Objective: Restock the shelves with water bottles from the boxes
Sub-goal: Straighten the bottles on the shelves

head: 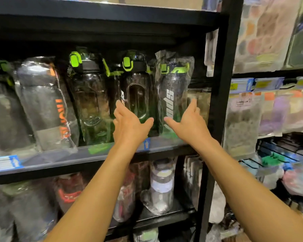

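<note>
Dark water bottles with green caps stand in a row on the black middle shelf (164,145). My left hand (128,123) lies open against the left side of a green-capped bottle with a handle (136,91). My right hand (189,121) lies open against the right side of a plastic-wrapped bottle with white lettering (173,88). The two bottles stand side by side between my hands, fingers straight, thumbs in front. A third green-capped bottle (89,95) stands just left of them.
A wrapped grey bottle with orange lettering (42,102) leans at the left. The black upright post (220,84) stands just right of my right hand. More wrapped bottles fill the lower shelf (161,186). Packaged goods hang on the neighbouring rack (269,110).
</note>
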Action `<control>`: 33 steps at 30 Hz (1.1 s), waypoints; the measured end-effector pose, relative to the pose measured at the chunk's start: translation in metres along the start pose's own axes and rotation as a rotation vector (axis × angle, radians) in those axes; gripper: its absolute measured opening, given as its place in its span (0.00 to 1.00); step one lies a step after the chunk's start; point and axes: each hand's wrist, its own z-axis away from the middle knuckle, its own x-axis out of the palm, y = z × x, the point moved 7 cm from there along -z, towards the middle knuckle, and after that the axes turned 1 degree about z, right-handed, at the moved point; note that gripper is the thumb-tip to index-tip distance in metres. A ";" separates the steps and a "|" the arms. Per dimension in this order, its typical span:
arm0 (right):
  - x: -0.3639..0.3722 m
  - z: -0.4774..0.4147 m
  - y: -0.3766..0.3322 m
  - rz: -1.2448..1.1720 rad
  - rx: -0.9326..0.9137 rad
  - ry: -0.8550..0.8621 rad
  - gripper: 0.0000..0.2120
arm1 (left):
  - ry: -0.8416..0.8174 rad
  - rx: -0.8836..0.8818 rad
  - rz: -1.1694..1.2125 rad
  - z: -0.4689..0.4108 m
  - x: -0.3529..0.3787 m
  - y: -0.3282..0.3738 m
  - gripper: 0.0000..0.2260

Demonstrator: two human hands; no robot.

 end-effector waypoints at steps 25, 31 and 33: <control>0.007 -0.005 0.013 -0.080 -0.154 -0.004 0.45 | 0.028 0.030 -0.045 0.014 0.000 -0.004 0.45; 0.005 0.001 0.009 -0.054 -0.137 -0.025 0.48 | 0.021 0.031 -0.069 0.017 -0.003 0.000 0.45; 0.003 0.004 0.007 -0.050 -0.125 -0.033 0.49 | 0.011 0.033 -0.096 0.019 -0.005 0.001 0.43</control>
